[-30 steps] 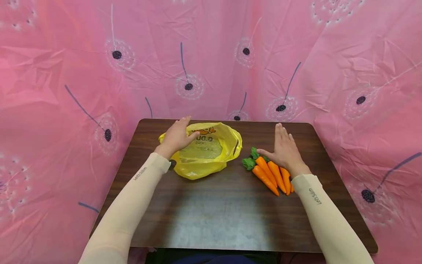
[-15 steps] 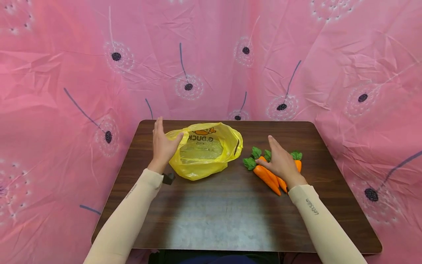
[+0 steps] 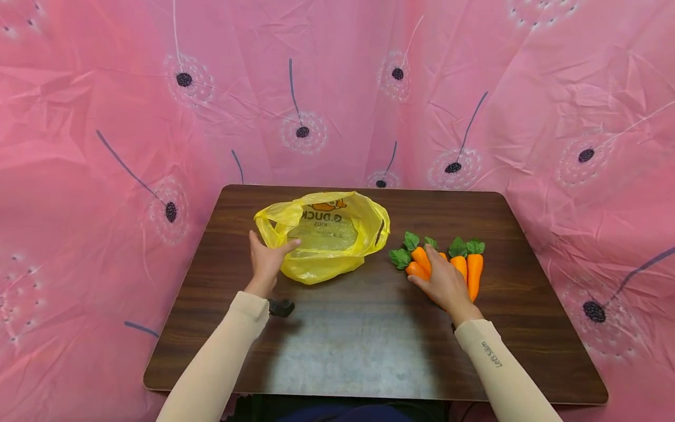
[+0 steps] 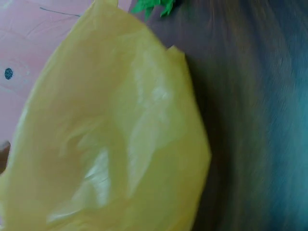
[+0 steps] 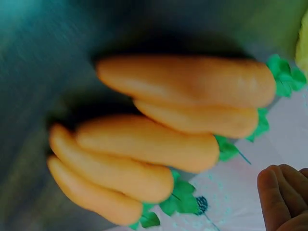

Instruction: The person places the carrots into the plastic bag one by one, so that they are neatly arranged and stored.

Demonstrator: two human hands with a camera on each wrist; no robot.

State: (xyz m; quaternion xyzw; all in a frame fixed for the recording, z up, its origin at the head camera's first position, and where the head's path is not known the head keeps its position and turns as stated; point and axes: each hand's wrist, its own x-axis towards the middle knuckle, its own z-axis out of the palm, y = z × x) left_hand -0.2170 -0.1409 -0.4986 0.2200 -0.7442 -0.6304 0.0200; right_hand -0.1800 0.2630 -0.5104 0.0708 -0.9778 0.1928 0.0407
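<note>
A yellow plastic bag (image 3: pixel 324 268) stands with its mouth spread wide on the left half of the table, dark print showing inside. Beside its near left side is my left hand (image 3: pixel 265 265), thumb reaching over the near rim and fingers apart; whether they touch the plastic I cannot tell. The bag (image 4: pixel 110 125) fills most of the left wrist view. My right hand (image 3: pixel 445 286) hovers over several smooth orange carrots (image 3: pixel 474 272) with green leaves, partly covering them. In the right wrist view its fingers (image 5: pixel 270 195) extend past the leafy ends of the carrots (image 5: pixel 187 79), pinching none.
Both things rest on a dark wood-patterned table (image 3: pixel 358 346) with rounded corners. A pink patterned curtain (image 3: pixel 348 88) surrounds its back and sides. A black wrist device (image 3: pixel 282 308) juts out by my left wrist.
My left hand has come from over the bag's left rim back toward me, baring its left handle. The right hand has lowered and drawn nearer, uncovering the leafy tops at right.
</note>
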